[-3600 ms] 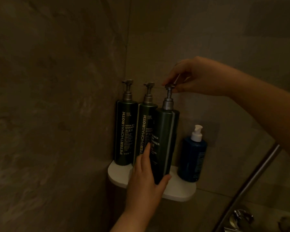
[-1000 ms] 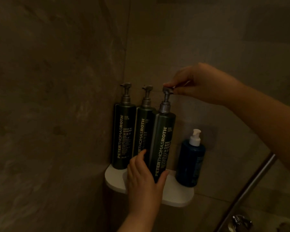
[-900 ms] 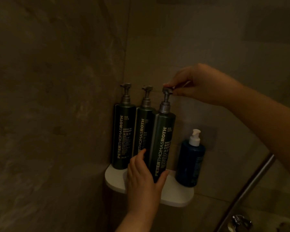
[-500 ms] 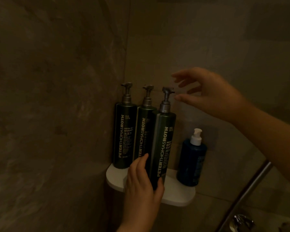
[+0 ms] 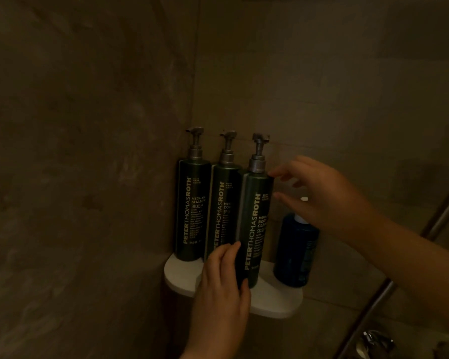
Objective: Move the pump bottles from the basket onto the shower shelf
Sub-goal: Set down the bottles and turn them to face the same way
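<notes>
PETERTHOMASROTH on three pump bottles (image 5: pixel 254 229)

Left hand (image 5: pixel 223 288) grips third pump bottle (image 5: pixel 254 216) on shelf (image 5: pixel 278 304); right hand (image 5: pixel 329 198) seemingly touching.

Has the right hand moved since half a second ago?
Yes, the right hand dropped from pump-head height to the shoulder of the third green bottle.

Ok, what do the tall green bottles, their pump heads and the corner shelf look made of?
The green pump bottles: probably glossy plastic, from the soft sheen. Their pump heads: metallic grey, perhaps coated plastic. The shelf: smooth matte white, ceramic or resin; unclear.
</notes>
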Demonstrator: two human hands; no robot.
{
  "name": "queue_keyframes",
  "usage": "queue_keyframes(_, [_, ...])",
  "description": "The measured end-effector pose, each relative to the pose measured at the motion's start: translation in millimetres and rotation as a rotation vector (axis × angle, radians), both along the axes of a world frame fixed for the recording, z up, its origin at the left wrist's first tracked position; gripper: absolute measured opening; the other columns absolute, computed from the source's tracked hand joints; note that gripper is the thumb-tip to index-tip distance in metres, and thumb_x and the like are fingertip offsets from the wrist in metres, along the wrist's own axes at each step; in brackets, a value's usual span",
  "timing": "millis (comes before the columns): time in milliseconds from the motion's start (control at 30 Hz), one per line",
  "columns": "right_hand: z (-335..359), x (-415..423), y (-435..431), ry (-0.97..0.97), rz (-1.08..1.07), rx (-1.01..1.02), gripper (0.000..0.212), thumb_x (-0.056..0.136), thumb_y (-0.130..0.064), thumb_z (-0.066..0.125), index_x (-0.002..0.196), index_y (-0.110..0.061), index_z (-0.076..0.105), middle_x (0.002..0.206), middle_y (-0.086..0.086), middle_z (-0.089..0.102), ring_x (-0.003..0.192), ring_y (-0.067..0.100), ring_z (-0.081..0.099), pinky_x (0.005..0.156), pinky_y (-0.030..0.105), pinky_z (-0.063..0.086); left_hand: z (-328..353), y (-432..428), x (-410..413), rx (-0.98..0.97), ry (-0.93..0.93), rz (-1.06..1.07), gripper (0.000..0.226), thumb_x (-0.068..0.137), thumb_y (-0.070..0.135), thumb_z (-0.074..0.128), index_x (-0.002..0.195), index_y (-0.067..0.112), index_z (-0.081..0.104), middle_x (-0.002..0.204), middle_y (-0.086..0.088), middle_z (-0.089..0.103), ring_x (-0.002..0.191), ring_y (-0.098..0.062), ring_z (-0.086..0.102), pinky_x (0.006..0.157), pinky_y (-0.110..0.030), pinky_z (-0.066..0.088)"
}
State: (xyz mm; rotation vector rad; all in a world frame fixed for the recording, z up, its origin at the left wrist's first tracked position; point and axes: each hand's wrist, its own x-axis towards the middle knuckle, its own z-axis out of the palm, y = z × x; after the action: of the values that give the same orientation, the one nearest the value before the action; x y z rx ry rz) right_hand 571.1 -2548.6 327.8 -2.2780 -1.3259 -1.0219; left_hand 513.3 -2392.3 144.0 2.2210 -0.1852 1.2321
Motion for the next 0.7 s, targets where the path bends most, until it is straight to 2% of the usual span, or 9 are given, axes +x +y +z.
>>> queue_keyframes(233, [0,9,1,-0.094,-0.124,-0.047,0.033,0.076,-0.042,0.063,0.102,-0.022,0.055,0.095,-0.014,0.048,0.084,0.005,0.049,0.064,0.022,0.04,11,-4,7,0.06,0.054,0.014,0.071,0.081,0.021,0.069,0.139,0.024,0.028,0.131,0.002,0.04,0.112,-0.011,0.05,0.087,-0.025,0.049])
queue_keyframes(500, [-3,20,6,-0.086,-0.153,-0.02,0.036,0.072,-0.033,0.077,0.096,-0.02,0.053,0.095,-0.012,0.046,0.085,0.013,0.055,0.065,0.03,0.046,16,-4,17,0.089,0.158,0.032,0.073,0.087,0.029,0.061,0.143,0.027,0.015,0.138,0.007,0.028,0.118,-0.009,0.042,0.092,-0.023,0.044])
queue_keyframes(633, [-2,21,11,-0.11,-0.157,-0.034,0.038,0.071,-0.031,0.078,0.095,-0.017,0.053,0.096,-0.004,0.051,0.083,0.019,0.058,0.065,0.035,0.049,20,-3,19,0.102,0.179,0.065,0.069,0.086,0.022,0.062,0.142,0.025,0.022,0.133,0.003,0.035,0.102,-0.01,0.052,0.079,-0.021,0.048])
queue_keyframes(700, [-2,22,13,-0.113,-0.162,-0.042,0.038,0.07,-0.03,0.078,0.095,-0.017,0.052,0.096,-0.003,0.051,0.083,0.02,0.058,0.065,0.036,0.049,22,-1,21,0.104,0.198,0.075,0.069,0.087,0.021,0.061,0.141,0.027,0.019,0.132,0.003,0.033,0.098,-0.01,0.053,0.076,-0.022,0.049])
